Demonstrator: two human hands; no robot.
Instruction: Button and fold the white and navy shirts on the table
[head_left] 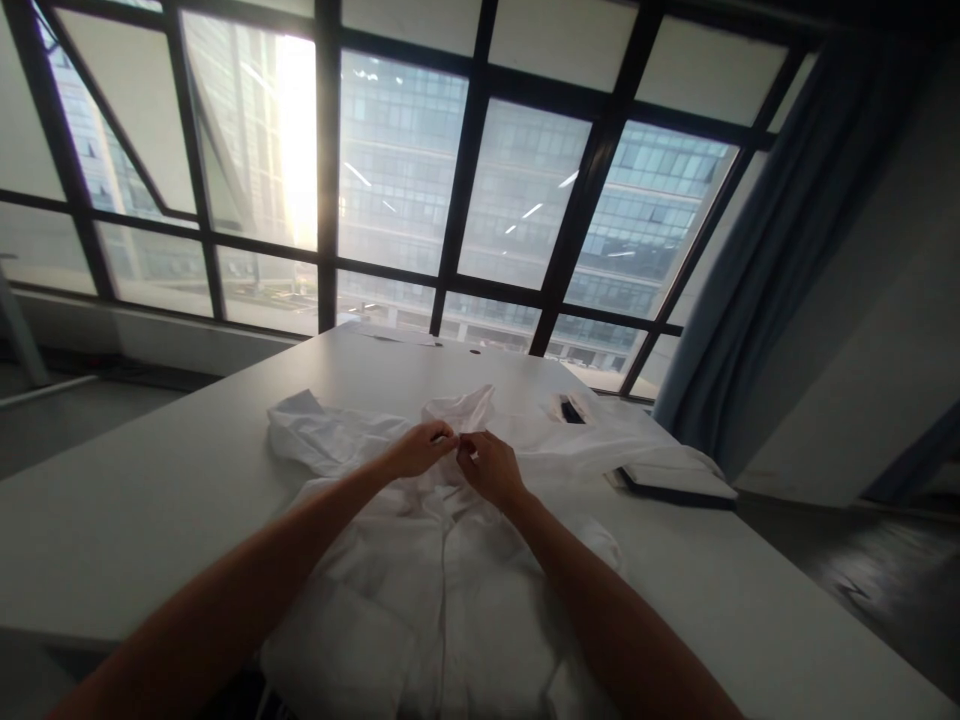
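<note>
A white shirt [375, 575] lies front up on the table, its collar [465, 408] toward the window and its lower part toward me. Both hands meet at the neck, just below the collar. My left hand [421, 448] pinches the cloth at one side of the front opening. Close beside it, fingertips almost touching, my right hand [491, 468] pinches the other side. Whether a button lies between the fingers is too small to tell. One sleeve [330, 435] lies crumpled to the left; the other [592, 440] stretches off to the right.
The white table [150, 510] runs toward the large window [405, 170]. Near the right edge, a dark-edged flat object [679, 490] lies partly under the sleeve. A small dark item [571, 410] sits behind the sleeve. A blue curtain [772, 260] hangs at right.
</note>
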